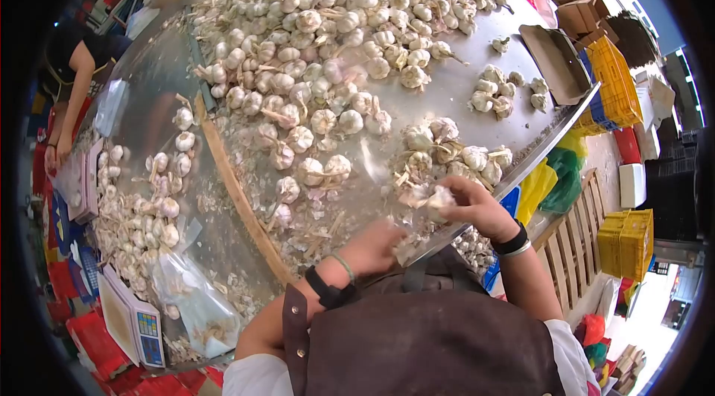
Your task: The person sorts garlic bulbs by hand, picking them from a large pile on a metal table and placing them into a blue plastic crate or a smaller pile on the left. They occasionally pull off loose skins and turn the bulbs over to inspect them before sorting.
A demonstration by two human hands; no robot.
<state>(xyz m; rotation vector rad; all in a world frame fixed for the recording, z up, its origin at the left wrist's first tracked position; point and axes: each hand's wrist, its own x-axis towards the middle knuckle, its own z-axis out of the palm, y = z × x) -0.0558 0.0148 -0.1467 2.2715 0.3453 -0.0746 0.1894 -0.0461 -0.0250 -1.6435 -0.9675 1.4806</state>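
Observation:
Near the front edge of the metal table [491, 31], my right hand [477, 206] has its fingers closed round a pale garlic bulb [441, 198]. My left hand [376, 245] is lower and to the left, blurred by motion, so its fingers and anything in them cannot be made out. Just beyond my right hand lies a small heap of garlic bulbs [445, 130] with stems. Loose skins and stem bits [320, 228] are scattered beside my left hand. A large pile of garlic [313, 23] covers the far part of the table.
A wooden strip [234, 184] divides the table on the left. Beyond it are more garlic bulbs [145, 225], a plastic bag [190, 295] and two scales [134, 318]. Another person's arms [71, 102] are at the far left. Yellow crates [625, 243] stand at the right.

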